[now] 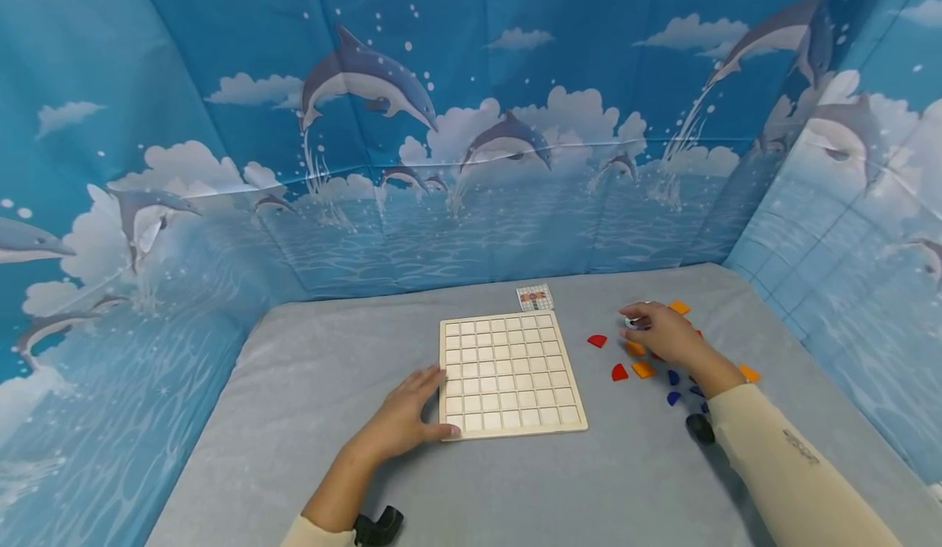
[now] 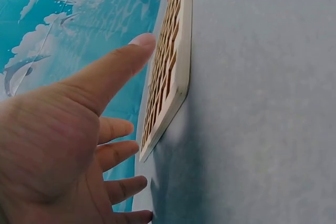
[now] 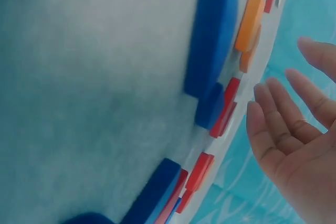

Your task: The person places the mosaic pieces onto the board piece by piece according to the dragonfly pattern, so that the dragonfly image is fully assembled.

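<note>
A square wooden grid board [image 1: 508, 371] lies on the grey cloth in front of me. My left hand [image 1: 405, 416] is at its near left corner, thumb and fingers extended along the edge; in the left wrist view the fingers look straight and spread. Over a scatter of flat coloured pieces to the right hovers my right hand [image 1: 666, 334]. Its fingers are loosely bent, and the right wrist view shows nothing between them. A small white-and-dark thing [image 1: 636, 323] shows beside the fingertips in the head view. Orange pieces [image 1: 643, 369] and blue pieces [image 1: 673, 398] lie below that hand.
Two red pieces [image 1: 620, 372] lie between the board and the right hand. A small printed card [image 1: 535, 297] sits against the board's far edge. Dolphin-patterned curtains [image 1: 508, 220] stand behind and at both sides of the grey-covered table [image 1: 316, 351].
</note>
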Action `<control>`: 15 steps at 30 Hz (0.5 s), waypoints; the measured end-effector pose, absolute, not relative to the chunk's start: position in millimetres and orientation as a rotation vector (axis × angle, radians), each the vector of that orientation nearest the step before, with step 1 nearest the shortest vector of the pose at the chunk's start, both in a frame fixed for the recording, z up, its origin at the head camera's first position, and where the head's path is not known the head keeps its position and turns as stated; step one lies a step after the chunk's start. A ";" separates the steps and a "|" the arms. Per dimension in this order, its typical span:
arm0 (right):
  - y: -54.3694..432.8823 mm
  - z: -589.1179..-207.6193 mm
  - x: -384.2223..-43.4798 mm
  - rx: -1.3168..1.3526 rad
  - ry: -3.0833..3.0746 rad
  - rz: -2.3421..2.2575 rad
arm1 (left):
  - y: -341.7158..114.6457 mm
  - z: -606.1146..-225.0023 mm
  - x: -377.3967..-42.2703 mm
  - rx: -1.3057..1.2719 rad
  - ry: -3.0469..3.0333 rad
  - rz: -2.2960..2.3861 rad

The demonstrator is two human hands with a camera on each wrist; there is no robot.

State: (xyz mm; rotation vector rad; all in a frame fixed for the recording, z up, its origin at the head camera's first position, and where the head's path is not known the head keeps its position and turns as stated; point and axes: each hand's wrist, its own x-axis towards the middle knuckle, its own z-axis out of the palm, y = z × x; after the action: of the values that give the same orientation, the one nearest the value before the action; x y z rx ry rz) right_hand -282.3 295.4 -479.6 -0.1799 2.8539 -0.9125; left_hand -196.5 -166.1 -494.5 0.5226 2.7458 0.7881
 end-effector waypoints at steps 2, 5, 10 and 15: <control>297.4 -479.7 -285.6 -0.163 2.840 -0.908 | -165.7 -496.7 -195.4 0.539 2.753 0.766; 300.7 -480.7 -290.0 -0.103 2.820 -0.895 | -165.3 -499.3 -194.7 0.568 2.760 0.742; 304.3 -483.2 -294.7 -0.026 2.783 -0.895 | -165.6 -500.8 -194.5 0.571 2.756 0.726; 305.3 -484.3 -298.4 0.020 2.765 -0.894 | -166.8 -501.4 -194.4 0.574 2.749 0.702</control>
State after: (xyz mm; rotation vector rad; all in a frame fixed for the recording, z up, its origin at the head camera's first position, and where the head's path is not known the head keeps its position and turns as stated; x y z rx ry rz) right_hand -298.4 305.3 -484.3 0.0204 2.7651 -0.8944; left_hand -194.4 -166.8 -501.4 0.5741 2.7493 0.7018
